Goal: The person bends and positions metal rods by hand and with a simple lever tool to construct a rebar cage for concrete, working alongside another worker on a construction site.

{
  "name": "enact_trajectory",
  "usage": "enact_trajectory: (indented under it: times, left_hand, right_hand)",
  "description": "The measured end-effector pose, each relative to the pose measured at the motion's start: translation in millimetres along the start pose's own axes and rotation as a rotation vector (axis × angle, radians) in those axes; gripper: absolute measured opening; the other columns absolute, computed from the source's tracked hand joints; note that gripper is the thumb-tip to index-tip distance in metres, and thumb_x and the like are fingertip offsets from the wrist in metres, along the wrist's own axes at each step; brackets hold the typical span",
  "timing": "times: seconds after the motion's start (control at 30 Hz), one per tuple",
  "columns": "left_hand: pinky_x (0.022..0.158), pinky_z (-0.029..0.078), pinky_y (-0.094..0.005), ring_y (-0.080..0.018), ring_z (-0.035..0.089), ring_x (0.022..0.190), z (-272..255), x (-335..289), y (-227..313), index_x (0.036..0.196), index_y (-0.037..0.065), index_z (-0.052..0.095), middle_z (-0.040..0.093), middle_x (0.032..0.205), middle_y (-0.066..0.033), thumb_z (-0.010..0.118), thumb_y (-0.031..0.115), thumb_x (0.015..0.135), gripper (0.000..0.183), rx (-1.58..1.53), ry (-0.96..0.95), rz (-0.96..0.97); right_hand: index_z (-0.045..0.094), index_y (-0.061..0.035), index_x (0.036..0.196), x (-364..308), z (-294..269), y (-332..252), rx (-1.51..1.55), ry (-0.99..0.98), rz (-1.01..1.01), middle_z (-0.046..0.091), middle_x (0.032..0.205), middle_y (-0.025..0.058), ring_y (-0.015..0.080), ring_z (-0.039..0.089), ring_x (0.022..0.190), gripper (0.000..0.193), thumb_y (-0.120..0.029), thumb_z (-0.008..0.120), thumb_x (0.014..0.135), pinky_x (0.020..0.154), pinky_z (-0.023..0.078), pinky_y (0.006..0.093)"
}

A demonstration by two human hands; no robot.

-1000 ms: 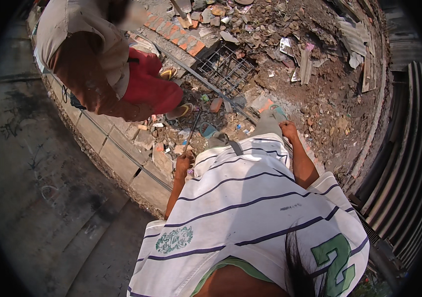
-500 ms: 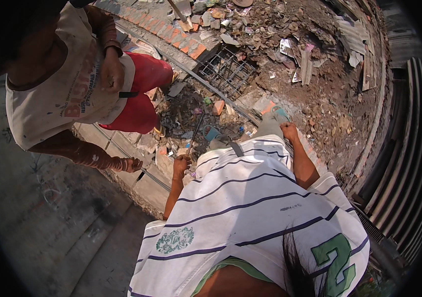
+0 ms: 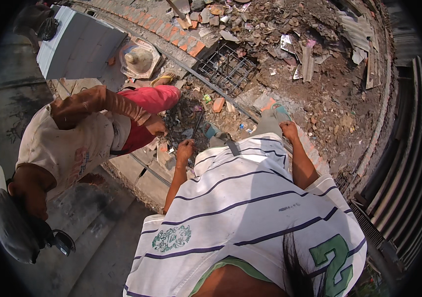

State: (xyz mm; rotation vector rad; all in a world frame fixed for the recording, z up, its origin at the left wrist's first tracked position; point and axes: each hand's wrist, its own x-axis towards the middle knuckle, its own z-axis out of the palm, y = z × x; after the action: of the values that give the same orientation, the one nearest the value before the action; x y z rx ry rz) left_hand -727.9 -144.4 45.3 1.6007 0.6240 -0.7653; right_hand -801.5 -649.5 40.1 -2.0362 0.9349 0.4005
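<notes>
left hand (image 3: 185, 148) curled loosely over a dark rod (image 3: 196, 124) lying in the rubble, fingers look closed but whether it actually grips the rod is hard to tell. right hand (image 3: 288, 130) hangs in a loose fist near the right foot (image 3: 270, 121), nothing visible in it. person stands bent forward over a low brick wall edge (image 3: 144, 173), likely for reach into the debris. co-worker (image 3: 87, 133) on the left in pink trousers crouches, one hand (image 3: 157, 126) just beside the same spot. far: rebar cage (image 3: 227, 67), loose bricks (image 3: 218, 104), grey sheet (image 3: 80, 47) far left, corrugated metal (image 3: 404, 163) right.
</notes>
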Motion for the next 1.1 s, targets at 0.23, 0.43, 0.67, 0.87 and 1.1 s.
enact_trajectory:
  times: [0.23,0.43,0.67,0.87,1.1]
  left_hand:
    - [0.063,0.049,-0.0275,-0.0141,0.062,0.07,21.8,-7.1,15.3,0.103,0.0,0.066,0.066,0.082,-0.0059,0.054,0.011,0.09,0.02,0.234,0.027,0.112]
    - [0.064,0.048,-0.0303,-0.0153,0.062,0.068,29.1,-17.3,45.9,0.101,-0.002,0.066,0.066,0.079,-0.0098,0.057,0.02,0.088,0.027,0.474,-0.01,0.239]
    - [0.068,0.051,-0.0323,-0.0186,0.067,0.071,32.3,20.2,48.3,0.099,-0.002,0.067,0.068,0.081,-0.0127,0.054,0.023,0.088,0.03,0.581,-0.129,0.439]
    - [0.079,0.048,-0.0474,-0.045,0.06,0.088,24.5,57.1,31.1,0.089,-0.002,0.067,0.064,0.089,-0.0262,0.054,0.027,0.089,0.031,0.601,-0.253,0.457]
    - [0.069,0.052,-0.0352,-0.0234,0.068,0.072,-29.1,50.8,17.4,0.092,-0.003,0.067,0.068,0.08,-0.0154,0.052,0.025,0.085,0.032,0.767,-0.207,0.404]
  right_hand:
    - [0.071,-0.0007,0.09,9.2,-2.1,-12.2,0.05,-0.014,0.063,0.069,0.077,0.0154,0.0254,0.067,0.071,0.028,-0.026,0.066,0.079,0.068,0.051,0.0363]
    - [0.071,-0.0005,0.091,6.2,-1.3,-27.2,0.012,-0.028,0.051,0.069,0.077,0.0117,0.0209,0.065,0.07,0.025,-0.023,0.066,0.082,0.066,0.051,0.034]
    - [0.072,-0.0011,0.093,-5.3,12.4,-23.9,-0.009,0.053,0.033,0.07,0.081,0.0097,0.0177,0.064,0.071,0.025,-0.023,0.066,0.084,0.065,0.05,0.0319]
    - [0.071,-0.0002,0.092,-51.8,19.2,-37.0,0.138,0.074,0.197,0.065,0.072,0.0057,0.0143,0.06,0.064,0.025,-0.024,0.065,0.084,0.061,0.047,0.0299]
    - [0.068,0.0003,0.092,-101.5,43.9,-15.9,0.239,0.118,0.252,0.065,0.073,0.0058,0.0145,0.061,0.064,0.023,-0.021,0.062,0.084,0.057,0.05,0.029]
